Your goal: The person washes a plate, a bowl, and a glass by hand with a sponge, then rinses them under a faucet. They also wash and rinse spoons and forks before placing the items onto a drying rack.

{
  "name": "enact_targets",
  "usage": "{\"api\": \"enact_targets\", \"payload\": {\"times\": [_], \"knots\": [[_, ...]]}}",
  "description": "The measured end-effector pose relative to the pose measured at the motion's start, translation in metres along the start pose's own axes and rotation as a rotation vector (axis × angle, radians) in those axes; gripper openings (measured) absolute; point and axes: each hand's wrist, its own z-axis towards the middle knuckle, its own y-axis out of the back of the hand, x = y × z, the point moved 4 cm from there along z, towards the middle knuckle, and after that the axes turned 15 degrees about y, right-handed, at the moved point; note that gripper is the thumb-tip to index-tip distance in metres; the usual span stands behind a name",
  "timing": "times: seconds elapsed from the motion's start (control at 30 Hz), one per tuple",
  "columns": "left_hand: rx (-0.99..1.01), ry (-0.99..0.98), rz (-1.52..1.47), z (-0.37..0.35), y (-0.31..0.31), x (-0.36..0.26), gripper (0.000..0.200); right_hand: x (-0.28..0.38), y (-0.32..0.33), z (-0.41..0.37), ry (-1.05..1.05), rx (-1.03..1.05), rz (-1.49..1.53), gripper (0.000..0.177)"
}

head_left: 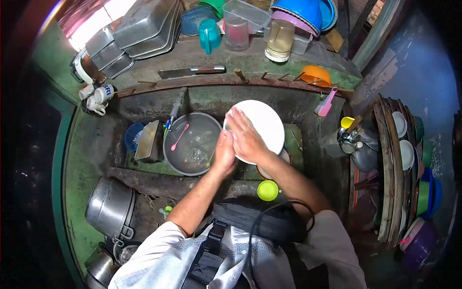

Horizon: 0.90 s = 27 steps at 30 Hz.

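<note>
A white plate [267, 123] is held up over the right half of the sink. My left hand [224, 150] is at its left edge, thumb up, with its fingers largely hidden. Against the plate's face lies my right hand [244, 137], its fingers stretched and pressed together, near my left thumb. Left of the hands stands a grey basin [185, 161] of water, with a pink spoon [180, 137] in it. Below the plate is a yellow-green cup [268, 190]. Part of another dish shows beneath the plate.
A metal container [150, 140] and a blue cup [133, 136] stand left of the basin. A knife [192, 72] lies on the back ledge. Pots [109, 207] are at lower left. A wooden dish rack [389, 168] stands at right, beside a utensil holder [346, 144].
</note>
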Motion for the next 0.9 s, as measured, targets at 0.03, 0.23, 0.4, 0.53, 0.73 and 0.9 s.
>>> {"api": "enact_targets", "payload": {"times": [0.03, 0.23, 0.4, 0.53, 0.73, 0.9], "knots": [[0.01, -0.005, 0.071, 0.006, 0.014, -0.011, 0.057, 0.008, 0.005, -0.011, 0.049, 0.131, 0.044, 0.056], [-0.025, -0.507, 0.607, -0.013, -0.016, -0.038, 0.056, -0.047, 0.005, -0.046, -0.305, -0.172, -0.225, 0.057], [0.0, -0.656, 1.182, -0.025, -0.028, -0.026, 0.058, -0.025, 0.016, -0.029, -0.629, -1.18, 1.706, 0.038], [0.212, -0.896, 1.658, -0.026, -0.019, -0.023, 0.068, -0.037, 0.03, -0.071, -0.804, -0.929, 1.664, 0.037], [0.325, 0.383, -0.283, 0.002, 0.014, 0.0, 0.064, -0.053, 0.027, -0.112, -0.695, -0.758, 1.537, 0.046], [0.366, 0.29, -0.235, -0.003, 0.01, -0.009, 0.058, -0.069, 0.021, -0.119, -0.721, -0.525, 1.139, 0.033]]}}
